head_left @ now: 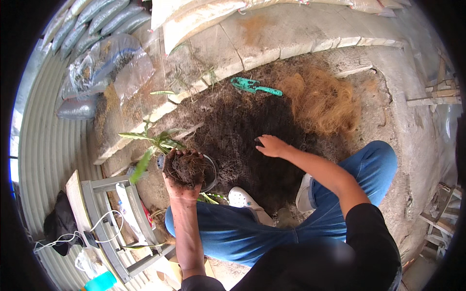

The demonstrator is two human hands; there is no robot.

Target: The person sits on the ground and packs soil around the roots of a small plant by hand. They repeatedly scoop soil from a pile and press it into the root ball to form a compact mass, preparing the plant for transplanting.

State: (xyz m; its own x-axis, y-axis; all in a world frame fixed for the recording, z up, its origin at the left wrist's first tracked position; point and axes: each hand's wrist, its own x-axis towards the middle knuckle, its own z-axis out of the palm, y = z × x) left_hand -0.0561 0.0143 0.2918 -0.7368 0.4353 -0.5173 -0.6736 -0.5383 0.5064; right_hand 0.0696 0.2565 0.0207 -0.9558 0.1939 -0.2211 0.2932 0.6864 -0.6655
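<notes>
My left hand (182, 181) is closed around the soil-covered root ball (187, 169) of a potted plant taken out of its pot, roots showing. The plant's long green leaves (156, 140) spread out to the left beyond the hand. Just behind the root ball, partly hidden by it, stands a round pot (209, 173). My right hand (273, 146) is over the dark soil heap (242, 121), its fingers a little apart and their tips dark with soil. I see nothing held in it.
A green hand trowel (256, 87) lies at the soil's far edge. Beside it is a pile of brown coconut fibre (323, 102). A metal-framed stool (116, 213) with a white cable stands at left. Filled bags (204, 22) and plastic sacks (109, 63) lie farther back.
</notes>
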